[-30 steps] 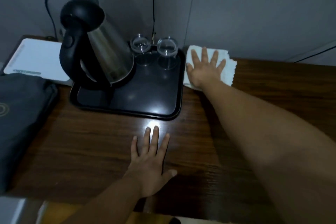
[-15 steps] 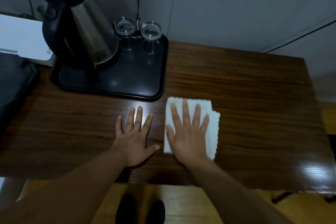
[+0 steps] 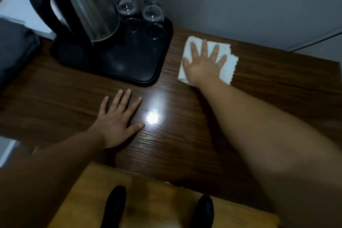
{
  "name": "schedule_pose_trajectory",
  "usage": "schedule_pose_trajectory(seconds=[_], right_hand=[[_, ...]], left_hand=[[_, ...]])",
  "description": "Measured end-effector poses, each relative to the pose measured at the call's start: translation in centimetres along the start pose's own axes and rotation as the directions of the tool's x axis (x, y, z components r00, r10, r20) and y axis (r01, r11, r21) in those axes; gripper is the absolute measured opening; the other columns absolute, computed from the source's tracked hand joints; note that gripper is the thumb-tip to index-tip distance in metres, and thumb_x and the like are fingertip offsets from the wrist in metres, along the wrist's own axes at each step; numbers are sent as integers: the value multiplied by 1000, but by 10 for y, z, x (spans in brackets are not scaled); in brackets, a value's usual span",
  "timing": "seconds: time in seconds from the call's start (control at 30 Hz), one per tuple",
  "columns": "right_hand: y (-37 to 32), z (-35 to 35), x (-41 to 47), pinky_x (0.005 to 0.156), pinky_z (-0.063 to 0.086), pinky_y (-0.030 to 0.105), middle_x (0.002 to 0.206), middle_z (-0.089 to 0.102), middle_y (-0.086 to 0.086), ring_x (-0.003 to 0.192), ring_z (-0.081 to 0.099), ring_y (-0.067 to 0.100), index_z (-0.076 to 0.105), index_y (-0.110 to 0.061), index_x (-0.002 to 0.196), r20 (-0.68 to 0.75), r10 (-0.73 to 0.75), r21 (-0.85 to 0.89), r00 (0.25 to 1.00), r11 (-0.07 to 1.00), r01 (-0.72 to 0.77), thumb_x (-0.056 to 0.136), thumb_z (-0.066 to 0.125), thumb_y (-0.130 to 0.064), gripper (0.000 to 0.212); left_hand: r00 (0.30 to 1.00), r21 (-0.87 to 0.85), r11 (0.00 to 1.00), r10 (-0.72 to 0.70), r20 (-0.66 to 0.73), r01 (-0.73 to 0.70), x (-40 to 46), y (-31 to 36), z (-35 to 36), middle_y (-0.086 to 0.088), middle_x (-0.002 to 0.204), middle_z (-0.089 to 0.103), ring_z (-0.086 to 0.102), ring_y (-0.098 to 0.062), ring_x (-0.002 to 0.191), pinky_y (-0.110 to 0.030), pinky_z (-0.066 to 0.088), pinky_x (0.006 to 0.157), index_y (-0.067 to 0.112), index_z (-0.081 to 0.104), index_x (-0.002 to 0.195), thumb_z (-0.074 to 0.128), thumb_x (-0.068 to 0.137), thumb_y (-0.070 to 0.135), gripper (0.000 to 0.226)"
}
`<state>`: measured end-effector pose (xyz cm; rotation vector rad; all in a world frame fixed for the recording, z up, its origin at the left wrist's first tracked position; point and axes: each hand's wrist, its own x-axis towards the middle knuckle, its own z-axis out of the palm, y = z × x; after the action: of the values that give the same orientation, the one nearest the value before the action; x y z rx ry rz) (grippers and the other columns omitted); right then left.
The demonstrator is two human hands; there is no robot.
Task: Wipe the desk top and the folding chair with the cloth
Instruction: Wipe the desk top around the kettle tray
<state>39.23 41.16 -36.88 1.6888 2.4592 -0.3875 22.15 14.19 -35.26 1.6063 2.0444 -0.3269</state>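
Since half a sec ago my R hand (image 3: 204, 66) has pushed the cloth (image 3: 224, 61) from the near middle of the desk (image 3: 185, 144) out to the far strip by the wall, just right of the tray (image 3: 148, 77); a sec ago it was at about that same far spot, so I read this as one full back-and-forth stroke, w/ the lane right of the tray getting covered. My L hand (image 3: 118, 116) hasn't really shifted: flat on the wood near the front, fingers straight and spread, holding nothing, just bracing. Judging progress: still early, desk only partly done, right side of the top prob. untouched, chair not in view at all. Going outward from me: shoes and wood floor at the bottom, then the desk's near edge, L hand beside a bright glare patch, then the tray w/ kettle (image 3: 87, 15) and two glasses (image 3: 152, 14), and level w/ its far half the R hand, palm down, fingers splayed straight, pressing on the cloth, not gripping it. Cloth is white, folded to a rough rectangle, lying flat on the dark wood, frayed or zigzag edge on its right side, layers slightly offset there; near the tray but not touching it.
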Motion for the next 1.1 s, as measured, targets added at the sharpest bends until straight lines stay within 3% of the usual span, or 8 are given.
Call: schedule_pose_trajectory(seconds=[0.17, 0.3, 0.57, 0.67, 0.77, 0.87, 1.03, 1.1], right_hand=[[104, -18, 20, 115, -8, 69, 170, -7, -2, 152, -11, 41, -1, -40, 159, -47, 18, -53, 999, 998, -21, 93, 9, -69, 72], [119, -17, 5, 114, -10, 71, 169, -11, 0, 151, -15, 43, -3, -38, 159, -31, 83, -45, 996, 995, -84, 94, 10, -66, 72], [85, 14, -87, 115, -13, 68, 170, -6, 1, 152, -16, 40, 0, -38, 159, -29, -291, -72, 956, 955, 288, 95, 10, -65, 71], [140, 2, -70, 117, -8, 66, 170, -5, -4, 153, -11, 39, 0, -42, 158, -34, -174, -122, 984, 978, 169, 92, 9, -70, 72], [202, -17, -48, 117, -4, 68, 170, -6, -4, 153, -10, 40, -3, -42, 158, -57, 115, -95, 992, 988, -120, 94, 12, -70, 72], [200, -19, -45, 116, -4, 70, 170, -9, -1, 152, -13, 42, -5, -40, 158, -47, 240, -55, 970, 969, -243, 94, 11, -68, 72], [94, 3, -50, 114, -13, 68, 170, -7, 1, 152, -14, 43, 0, -39, 159, -21, -210, -88, 977, 974, 208, 92, 11, -68, 74], [75, -3, -31, 114, -14, 68, 170, -9, 1, 152, -15, 41, 0, -39, 159, 12, -278, -75, 961, 958, 278, 92, 12, -68, 74]], left_hand=[[976, -167, 973, -181, -120, 160, -7, 39, 1, 0, 169, -23, -24, -18, 154, -52, -11, 125, 36, -3, 161, 11, 89, 76, 83], [950, -214, 976, -108, -294, 44, -7, 123, 14, -2, 172, 0, -7, -21, 158, -54, -1, 126, 36, 19, 160, 17, 91, 69, 77], [942, -124, 992, -17, -335, -26, 2, 263, 67, -6, 171, 16, 0, -31, 158, -70, 4, 120, 37, 26, 156, 22, 101, 62, 61], [936, -77, 997, -18, -352, -10, 4, 262, 70, -9, 170, 17, 4, -34, 158, -72, 9, 118, 36, 26, 158, 27, 101, 60, 62], [930, -78, 997, -9, -368, -22, 4, 265, 72, -10, 171, 14, 3, -35, 158, -73, 10, 117, 35, 21, 160, 26, 101, 60, 64], [934, -73, 997, -18, -356, -9, 4, 264, 70, -11, 171, 14, 3, -36, 158, -73, 10, 117, 34, 23, 160, 28, 100, 59, 65], [937, -66, 998, -16, -349, -8, 3, 265, 67, -11, 170, 19, 9, -36, 157, -73, 10, 118, 34, 30, 158, 31, 98, 59, 65], [933, -58, 998, -14, -359, -7, 3, 264, 68, -11, 169, 20, 10, -36, 157, -72, 9, 119, 34, 30, 158, 31, 98, 58, 65]])
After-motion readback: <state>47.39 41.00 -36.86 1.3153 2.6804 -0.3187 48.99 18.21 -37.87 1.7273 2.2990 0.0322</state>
